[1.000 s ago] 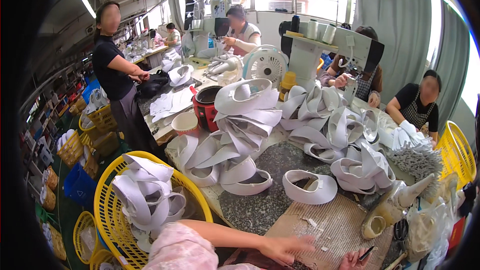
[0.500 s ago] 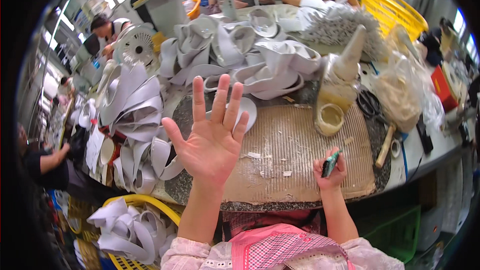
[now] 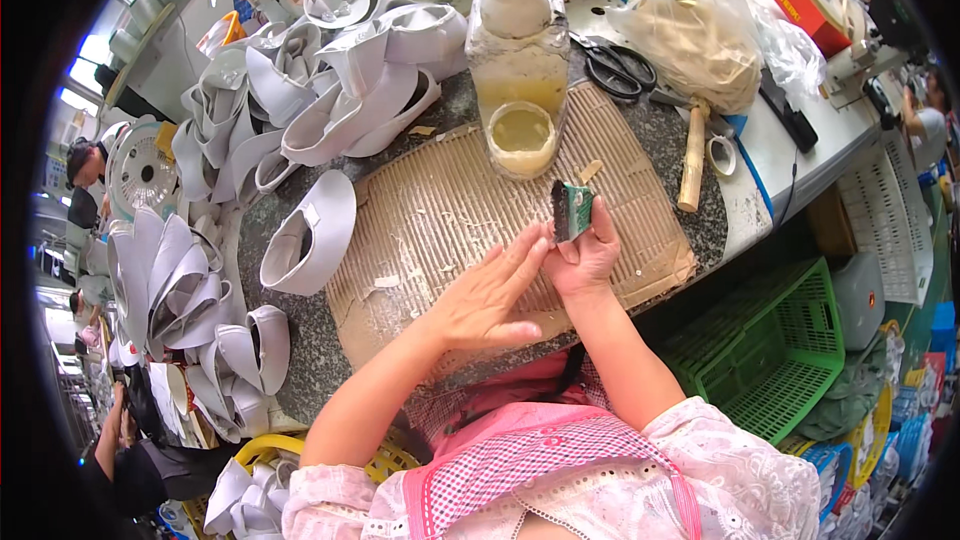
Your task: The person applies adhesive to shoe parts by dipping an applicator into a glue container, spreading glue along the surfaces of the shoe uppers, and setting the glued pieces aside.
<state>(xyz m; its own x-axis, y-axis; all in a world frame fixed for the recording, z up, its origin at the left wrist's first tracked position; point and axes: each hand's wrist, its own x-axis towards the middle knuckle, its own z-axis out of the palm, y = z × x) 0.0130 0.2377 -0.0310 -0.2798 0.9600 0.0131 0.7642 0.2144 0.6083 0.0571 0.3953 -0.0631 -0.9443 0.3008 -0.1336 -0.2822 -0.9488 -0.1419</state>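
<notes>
My right hand (image 3: 585, 258) grips a small green-and-black object (image 3: 572, 212) between thumb and fingers, above the corrugated cardboard (image 3: 625, 195). Its exact kind is unclear. With fingers stretched out flat, my left hand (image 3: 487, 298) reaches across to it; the fingertips lie by the object and right fingers, and I cannot tell whether they touch it. Just beyond stands a grimy translucent container (image 3: 520, 65) with a round spout holding yellowish liquid. A single pale grey curved shoe piece (image 3: 318, 230) lies left of the cardboard, which carries white scraps.
Heaps of pale grey shoe pieces (image 3: 345, 90) cover the table's far left. Black scissors (image 3: 618, 70), a wooden-handled tool (image 3: 692, 160), a tape roll (image 3: 721, 154) and a plastic bag (image 3: 690, 30) lie right. A green crate (image 3: 765, 360) sits below the table edge. Other people work nearby.
My left hand has come down from a raised, spread palm to beside the right hand. The right hand has lifted and turned the green-and-black object. The view has swung right.
</notes>
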